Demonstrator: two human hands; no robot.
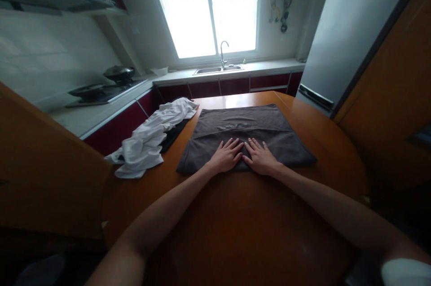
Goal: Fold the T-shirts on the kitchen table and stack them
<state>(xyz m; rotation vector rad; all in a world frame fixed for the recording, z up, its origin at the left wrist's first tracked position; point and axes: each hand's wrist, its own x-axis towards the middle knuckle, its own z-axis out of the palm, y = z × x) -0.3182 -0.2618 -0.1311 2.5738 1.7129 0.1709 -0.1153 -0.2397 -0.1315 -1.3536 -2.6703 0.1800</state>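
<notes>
A dark grey piece of cloth (242,117), folded into a broad rectangle, lies on the wooden table (242,223). Its kind, garment or other, I cannot make out; a dark mark or print shows near its middle, and a crease runs across it. My left hand (227,156) rests palm down on the near part of the cloth with the fingers spread. Beside it my right hand (259,156) lies flat on the same cloth, fingers apart. The thumbs are close together near the cloth's front edge. Neither hand grips anything.
Crumpled white clothing (144,142) lies along the table's left edge, with black fabric (173,135) under it. Beyond the table are a counter with a sink (212,70), a stove with pans (119,72) at left, and a fridge (340,30) at right.
</notes>
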